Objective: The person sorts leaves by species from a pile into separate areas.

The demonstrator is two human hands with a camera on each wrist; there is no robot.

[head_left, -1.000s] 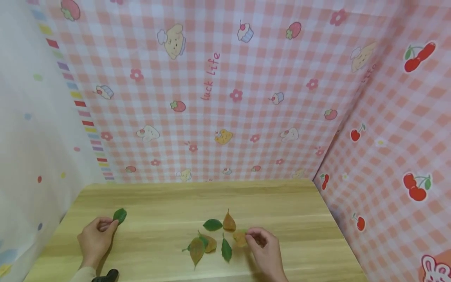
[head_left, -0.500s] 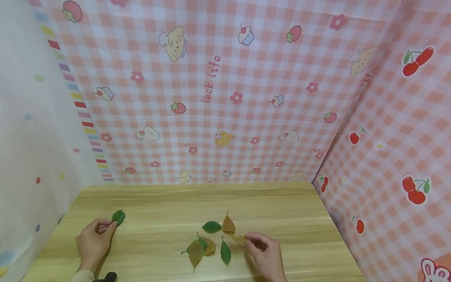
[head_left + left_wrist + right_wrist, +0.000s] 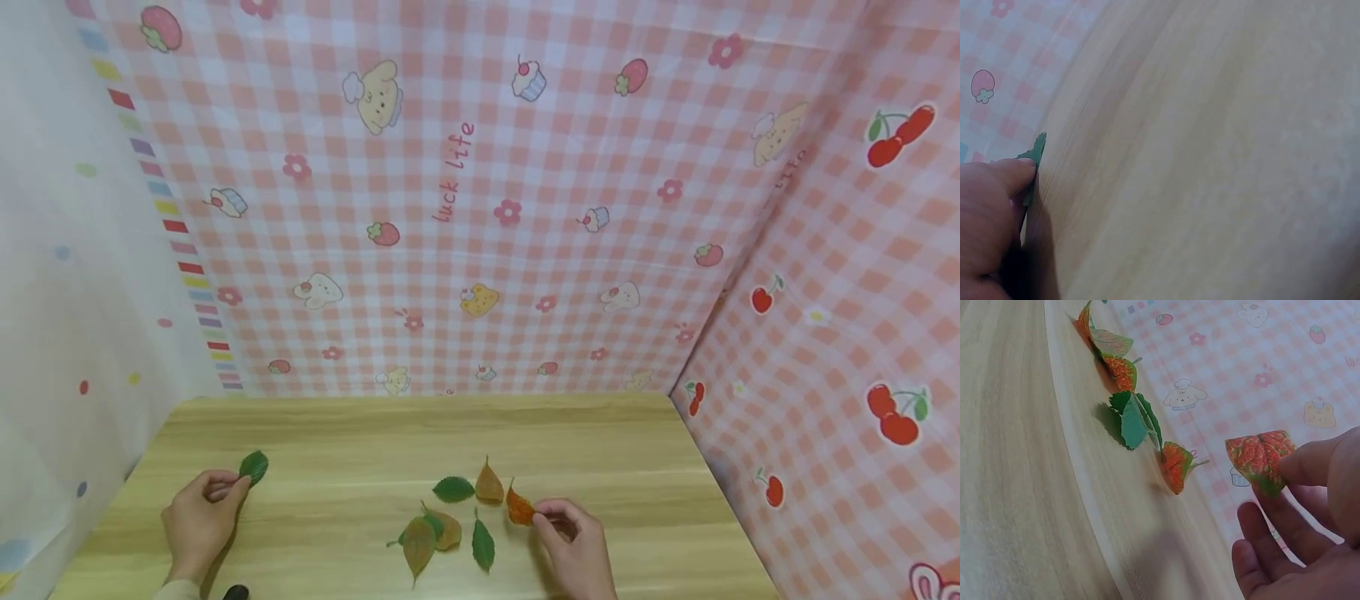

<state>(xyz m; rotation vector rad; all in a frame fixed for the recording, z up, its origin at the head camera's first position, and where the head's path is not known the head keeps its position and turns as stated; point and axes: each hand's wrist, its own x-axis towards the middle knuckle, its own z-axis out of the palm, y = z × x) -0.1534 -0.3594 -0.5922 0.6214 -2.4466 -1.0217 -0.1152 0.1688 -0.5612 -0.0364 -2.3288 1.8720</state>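
At the left of the table, my left hand (image 3: 198, 521) pinches a green leaf (image 3: 254, 468) between thumb and fingers; the leaf (image 3: 1037, 153) shows edge-on in the left wrist view. My right hand (image 3: 573, 542) pinches an orange-red leaf (image 3: 519, 507) by its edge, and in the right wrist view this leaf (image 3: 1261, 457) is red with green margins, held above the table. Left of that hand lie a brown-orange leaf (image 3: 489, 485), a green leaf (image 3: 453, 489) and another green leaf (image 3: 483, 546). Farther left, a brownish leaf (image 3: 418, 547) overlaps other leaves.
The wood-grain table (image 3: 337, 442) meets a pink checked cloth (image 3: 487, 250) at the back. A cherry-print cloth (image 3: 832, 333) stands along the right side and a pale dotted cloth (image 3: 82, 317) along the left. A black object (image 3: 236, 592) shows at the bottom edge.
The leaf in my right hand has turned, from a pale yellowish side through nearly edge-on to its orange-red side. My left hand keeps its leaf in nearly the same place.
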